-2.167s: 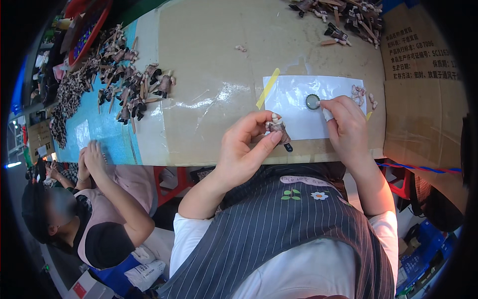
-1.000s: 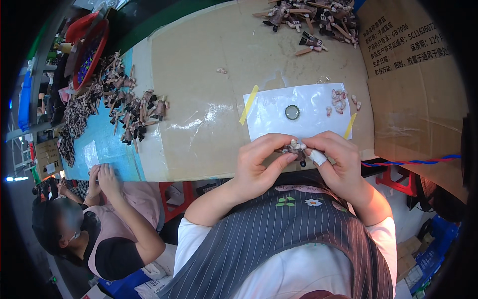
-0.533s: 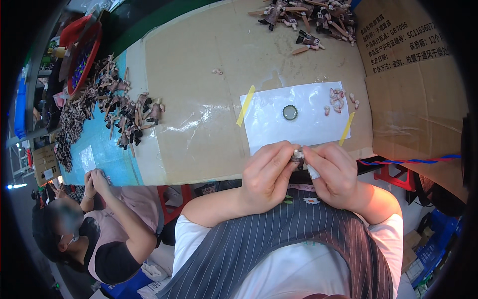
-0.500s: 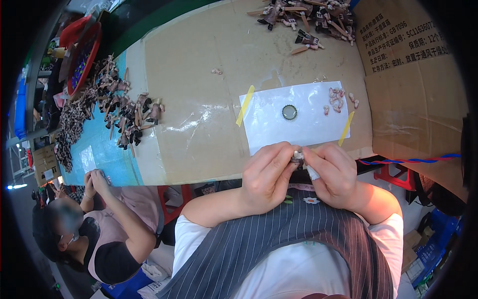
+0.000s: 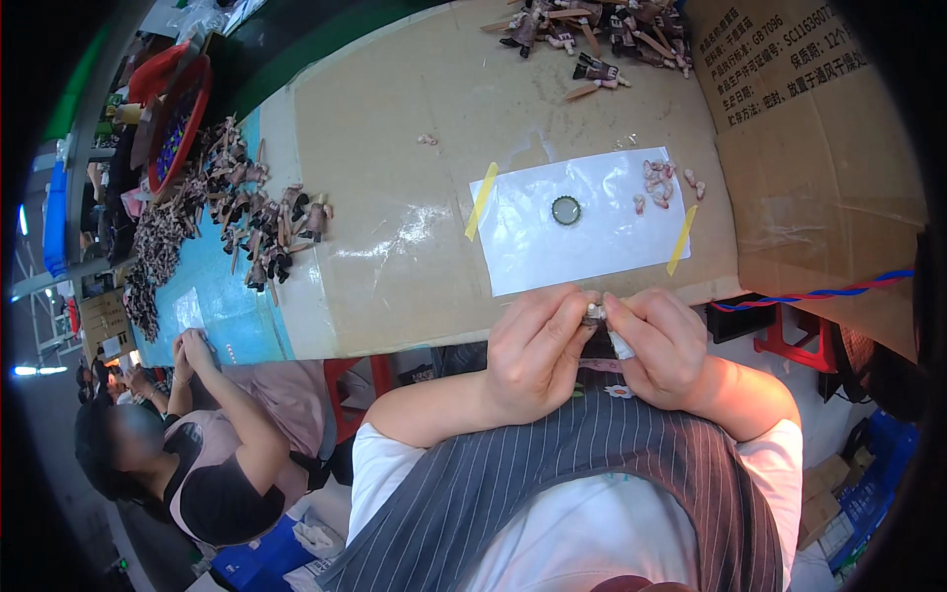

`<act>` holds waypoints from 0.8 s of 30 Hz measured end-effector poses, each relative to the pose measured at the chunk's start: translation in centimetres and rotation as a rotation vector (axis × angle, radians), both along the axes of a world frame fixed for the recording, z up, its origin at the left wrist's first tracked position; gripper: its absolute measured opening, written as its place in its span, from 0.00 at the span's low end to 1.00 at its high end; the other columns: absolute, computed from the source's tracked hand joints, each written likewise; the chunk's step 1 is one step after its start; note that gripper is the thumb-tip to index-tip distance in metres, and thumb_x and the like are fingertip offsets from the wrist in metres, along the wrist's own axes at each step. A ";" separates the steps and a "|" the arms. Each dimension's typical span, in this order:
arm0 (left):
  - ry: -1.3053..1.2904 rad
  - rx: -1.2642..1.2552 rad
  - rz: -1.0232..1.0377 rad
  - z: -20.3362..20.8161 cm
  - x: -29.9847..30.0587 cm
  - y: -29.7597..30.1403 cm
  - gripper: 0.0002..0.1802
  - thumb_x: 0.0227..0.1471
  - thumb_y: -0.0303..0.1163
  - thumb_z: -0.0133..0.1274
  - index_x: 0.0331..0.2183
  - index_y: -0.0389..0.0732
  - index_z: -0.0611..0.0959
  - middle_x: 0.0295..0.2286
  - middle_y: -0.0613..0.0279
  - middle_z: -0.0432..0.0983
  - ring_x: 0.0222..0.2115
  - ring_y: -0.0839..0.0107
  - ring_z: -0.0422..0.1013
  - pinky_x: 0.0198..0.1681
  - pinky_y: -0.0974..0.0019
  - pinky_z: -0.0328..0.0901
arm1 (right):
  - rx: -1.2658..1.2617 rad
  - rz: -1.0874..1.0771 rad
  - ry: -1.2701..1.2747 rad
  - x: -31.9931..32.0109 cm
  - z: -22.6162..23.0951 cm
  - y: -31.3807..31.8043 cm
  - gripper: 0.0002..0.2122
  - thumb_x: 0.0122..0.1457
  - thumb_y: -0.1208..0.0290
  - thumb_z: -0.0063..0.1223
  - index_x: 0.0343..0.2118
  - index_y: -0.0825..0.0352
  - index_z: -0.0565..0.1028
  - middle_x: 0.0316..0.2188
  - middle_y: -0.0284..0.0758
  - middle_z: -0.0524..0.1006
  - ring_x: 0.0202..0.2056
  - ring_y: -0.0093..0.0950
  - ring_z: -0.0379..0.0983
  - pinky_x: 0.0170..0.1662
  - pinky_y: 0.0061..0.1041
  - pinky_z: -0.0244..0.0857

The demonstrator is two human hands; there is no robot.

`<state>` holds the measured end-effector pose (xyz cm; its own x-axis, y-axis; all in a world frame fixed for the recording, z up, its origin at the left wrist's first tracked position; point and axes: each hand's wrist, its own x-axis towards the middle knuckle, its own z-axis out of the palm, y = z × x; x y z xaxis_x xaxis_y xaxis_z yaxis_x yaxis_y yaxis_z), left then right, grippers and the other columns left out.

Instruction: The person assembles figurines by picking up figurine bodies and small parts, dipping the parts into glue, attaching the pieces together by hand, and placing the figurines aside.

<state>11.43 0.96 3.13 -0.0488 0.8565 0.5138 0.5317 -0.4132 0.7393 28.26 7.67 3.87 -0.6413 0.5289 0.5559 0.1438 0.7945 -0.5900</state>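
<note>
Currently pinching a small figure [image 5: 594,313] in front of the striped apron [image 5: 562,434], by the near edge of the counter [image 5: 365,118]. Pressing on it from the left with thumb and forefinger of the left hand [image 5: 533,357], with the grip closed on it. Pressing on it from the right with the right hand [image 5: 665,345], there too with the grip closed, and wearing a white wrap [image 5: 621,344] on one digit. Hiding most of the figure behind fingers, so cannot tell its full outline or any small part between the right fingertips. Holding both hands nearly together, just short of a white sheet [image 5: 528,261].

Can see on the sheet a round cap [image 5: 566,210] with a dark ridged rim, near the middle, and a loose cluster of small pale pieces [image 5: 658,183] toward the far right corner, with a few more just off the edge. Can also see yellow tape [image 5: 481,202] at both ends of the sheet. Can make out farther off one heap of figures [image 5: 646,35] at the far right, beside a cardboard box [image 5: 824,187], and another heap [image 5: 281,232] to the left, near a seated co-worker [image 5: 222,474].
</note>
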 end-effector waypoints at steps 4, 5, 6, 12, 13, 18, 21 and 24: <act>0.008 0.002 0.007 0.0 0.1 -0.2 0.18 0.39 0.11 0.56 0.38 0.25 0.77 0.31 0.44 0.75 0.29 0.55 0.74 0.33 0.64 0.69 | 0.003 -0.003 0.009 -0.1 0.3 -0.1 0.26 0.29 0.87 0.51 0.41 0.78 0.74 0.26 0.39 0.71 0.23 0.34 0.68 0.24 0.27 0.64; 0.014 0.004 0.009 0.0 0.0 -0.2 0.18 0.39 0.11 0.56 0.38 0.25 0.77 0.31 0.44 0.75 0.29 0.55 0.74 0.33 0.64 0.69 | 0.007 -0.002 0.012 -0.1 0.2 -0.1 0.26 0.29 0.87 0.51 0.41 0.78 0.74 0.26 0.39 0.71 0.23 0.35 0.68 0.24 0.27 0.64; 0.018 0.004 0.010 0.0 0.0 -0.2 0.19 0.39 0.11 0.56 0.38 0.25 0.77 0.31 0.44 0.75 0.29 0.55 0.74 0.33 0.64 0.69 | 0.006 -0.001 0.012 -0.1 0.1 -0.1 0.26 0.29 0.87 0.51 0.41 0.78 0.74 0.26 0.39 0.71 0.23 0.35 0.68 0.24 0.27 0.64; 0.014 0.015 0.018 -0.2 -0.2 -0.1 0.19 0.38 0.11 0.56 0.38 0.25 0.77 0.31 0.44 0.75 0.29 0.55 0.74 0.32 0.64 0.69 | 0.022 0.013 0.011 -0.4 -0.3 0.0 0.24 0.33 0.83 0.51 0.41 0.79 0.74 0.25 0.42 0.70 0.22 0.37 0.69 0.23 0.31 0.63; 0.013 0.014 0.019 -0.2 -0.2 -0.1 0.19 0.38 0.11 0.56 0.38 0.25 0.77 0.31 0.44 0.75 0.29 0.55 0.74 0.32 0.64 0.69 | 0.028 0.012 0.017 -0.4 -0.4 0.1 0.24 0.33 0.83 0.51 0.41 0.79 0.74 0.25 0.42 0.70 0.22 0.37 0.69 0.23 0.31 0.63; 0.010 0.041 0.004 -0.3 -0.6 0.3 0.18 0.39 0.11 0.56 0.38 0.25 0.77 0.31 0.44 0.75 0.28 0.55 0.74 0.31 0.64 0.69 | 0.036 0.007 0.018 -0.7 -0.4 0.2 0.24 0.33 0.83 0.51 0.41 0.79 0.73 0.25 0.42 0.70 0.22 0.37 0.69 0.24 0.31 0.64; 0.023 0.078 -0.008 -0.5 -0.8 0.6 0.18 0.39 0.11 0.56 0.37 0.25 0.77 0.30 0.44 0.75 0.28 0.55 0.73 0.31 0.64 0.69 | 0.038 -0.012 0.029 -1.0 -0.2 0.2 0.26 0.30 0.87 0.51 0.41 0.79 0.73 0.26 0.40 0.73 0.23 0.35 0.69 0.24 0.27 0.65; 0.038 0.097 -0.019 -0.6 -0.9 0.8 0.17 0.39 0.11 0.56 0.37 0.25 0.77 0.30 0.45 0.75 0.27 0.56 0.73 0.30 0.64 0.69 | 0.049 -0.009 0.043 -1.0 -0.4 0.2 0.26 0.31 0.87 0.51 0.42 0.79 0.73 0.27 0.41 0.73 0.23 0.35 0.69 0.24 0.27 0.65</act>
<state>10.49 1.76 2.54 -0.0118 0.8035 0.5952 0.5496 -0.4920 0.6752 27.29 7.91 3.44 -0.6115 0.5057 0.6086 0.1260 0.8215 -0.5561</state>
